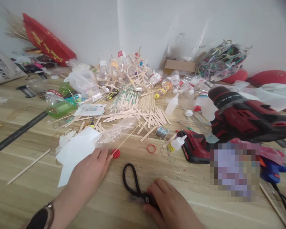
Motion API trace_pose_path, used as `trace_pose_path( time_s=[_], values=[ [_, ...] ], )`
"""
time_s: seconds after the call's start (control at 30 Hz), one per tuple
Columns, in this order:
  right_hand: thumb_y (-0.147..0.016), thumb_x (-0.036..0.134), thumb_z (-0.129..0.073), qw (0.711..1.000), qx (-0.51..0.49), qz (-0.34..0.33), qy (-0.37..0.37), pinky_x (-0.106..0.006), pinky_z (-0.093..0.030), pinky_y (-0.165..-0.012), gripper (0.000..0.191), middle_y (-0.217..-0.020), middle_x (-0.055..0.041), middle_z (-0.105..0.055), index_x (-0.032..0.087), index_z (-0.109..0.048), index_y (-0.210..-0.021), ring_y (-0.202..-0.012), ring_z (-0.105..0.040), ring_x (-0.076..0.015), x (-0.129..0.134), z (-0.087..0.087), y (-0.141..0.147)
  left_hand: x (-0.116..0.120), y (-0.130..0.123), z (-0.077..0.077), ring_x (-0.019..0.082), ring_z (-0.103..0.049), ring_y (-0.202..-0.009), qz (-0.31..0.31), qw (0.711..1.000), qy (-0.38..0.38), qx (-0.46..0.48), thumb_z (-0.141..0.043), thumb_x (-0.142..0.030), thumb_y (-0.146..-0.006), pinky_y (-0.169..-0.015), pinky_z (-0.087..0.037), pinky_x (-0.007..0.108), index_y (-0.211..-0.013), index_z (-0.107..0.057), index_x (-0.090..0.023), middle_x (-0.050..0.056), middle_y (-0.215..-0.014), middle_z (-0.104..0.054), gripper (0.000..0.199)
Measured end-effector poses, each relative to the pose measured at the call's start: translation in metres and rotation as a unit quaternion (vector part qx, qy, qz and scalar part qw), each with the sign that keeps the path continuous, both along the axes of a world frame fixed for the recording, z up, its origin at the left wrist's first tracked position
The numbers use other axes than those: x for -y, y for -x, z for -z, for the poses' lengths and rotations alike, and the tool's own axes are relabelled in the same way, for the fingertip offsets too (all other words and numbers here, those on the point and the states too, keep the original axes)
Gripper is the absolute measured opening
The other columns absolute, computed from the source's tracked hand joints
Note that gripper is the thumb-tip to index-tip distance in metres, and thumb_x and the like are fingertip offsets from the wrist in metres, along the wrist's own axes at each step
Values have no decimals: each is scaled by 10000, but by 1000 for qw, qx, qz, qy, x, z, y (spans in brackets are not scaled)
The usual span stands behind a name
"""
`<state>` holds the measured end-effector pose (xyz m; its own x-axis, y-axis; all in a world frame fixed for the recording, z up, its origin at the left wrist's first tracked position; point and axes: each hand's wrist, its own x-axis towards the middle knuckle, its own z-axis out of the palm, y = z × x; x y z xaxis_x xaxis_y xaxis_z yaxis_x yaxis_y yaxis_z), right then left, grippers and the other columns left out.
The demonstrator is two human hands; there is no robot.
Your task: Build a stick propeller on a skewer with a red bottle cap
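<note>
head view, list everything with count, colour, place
cordless drill: 1, red-black, right
scissors: 1, black, front centre
wooden sticks: many, pale, centre and left
plastic bottles: many, mostly clear, back
squeeze bottles: 2, whitish, centre-right
thread spool: 1, multicoloured, centre
paper: count unclear, white, left-centre
cardboard box: 1, brown, back
rod: 1, black, left
gold-lettered packet: 1, red, back left
left hand: 1, at one thin stick
right hand: 1, on scissors
</note>
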<state>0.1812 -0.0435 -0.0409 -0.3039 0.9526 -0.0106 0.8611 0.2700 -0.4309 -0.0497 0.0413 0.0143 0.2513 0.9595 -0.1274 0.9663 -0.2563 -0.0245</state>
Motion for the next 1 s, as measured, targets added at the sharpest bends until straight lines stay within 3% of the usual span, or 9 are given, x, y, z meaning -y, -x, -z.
trace_pose_path(
  time_s=[0.17,0.33,0.47,0.57,0.67,0.77,0.87,1.0],
  values=[
    [-672,100,-719,999,-8,-1,-35,-296,-445,-610,206,-813,-20,-656,211,-618,-813,-707,-619,-207,4,13,1,-6,-35,-12,250,-639,-881,136,984,9,117,-361,-229,-975,-792,-495,348,-924,-667,-177,101,-908,-666,314],
    [-626,78,-673,997,-21,27,-71,-288,-394,-592,199,-748,-4,-628,213,-578,-737,-665,-585,-191,5,23,3,-46,-84,-5,253,-640,-797,204,970,-13,134,-382,-172,-947,-744,-499,367,-852,-650,-109,135,-859,-661,291],
    [-639,90,-667,997,-25,23,-62,-291,-390,-607,187,-765,-7,-642,217,-594,-755,-680,-589,-193,6,24,2,-72,-107,6,223,-647,-836,199,972,-29,123,-315,-89,-918,-756,-482,318,-830,-654,-83,100,-862,-653,351],
    [-626,107,-683,997,-25,28,-69,-294,-388,-602,184,-753,-3,-645,220,-597,-744,-666,-591,-196,6,22,2,-78,-111,12,214,-654,-816,167,978,-27,122,-290,-95,-911,-741,-478,305,-797,-647,-92,73,-831,-649,374],
    [-655,109,-675,998,-25,13,-53,-296,-408,-624,175,-785,-11,-657,219,-611,-776,-703,-612,-204,5,16,2,-74,-110,11,243,-659,-793,154,979,-23,131,-389,-123,-901,-731,-487,338,-823,-632,-100,141,-831,-667,256],
    [-684,114,-675,999,-24,6,-42,-298,-423,-635,154,-800,-17,-664,212,-620,-790,-713,-621,-205,5,9,1,-64,-108,6,277,-655,-751,137,981,-26,136,-348,-154,-929,-688,-483,367,-920,-608,-94,172,-803,-664,267],
    [-693,126,-693,999,-25,6,-38,-292,-428,-640,146,-802,-16,-671,210,-628,-793,-717,-624,-201,4,2,0,-55,-104,1,281,-652,-743,120,983,-29,134,-304,-166,-943,-658,-466,352,-997,-581,-105,168,-827,-661,288],
    [-692,110,-685,999,-27,7,-32,-283,-428,-638,152,-804,-18,-673,205,-626,-794,-721,-622,-196,2,-1,1,-50,-95,-2,250,-640,-685,118,985,-13,128,-371,-169,-922,-625,-429,312,-921,-580,-149,115,-751,-652,210]
  ],
)
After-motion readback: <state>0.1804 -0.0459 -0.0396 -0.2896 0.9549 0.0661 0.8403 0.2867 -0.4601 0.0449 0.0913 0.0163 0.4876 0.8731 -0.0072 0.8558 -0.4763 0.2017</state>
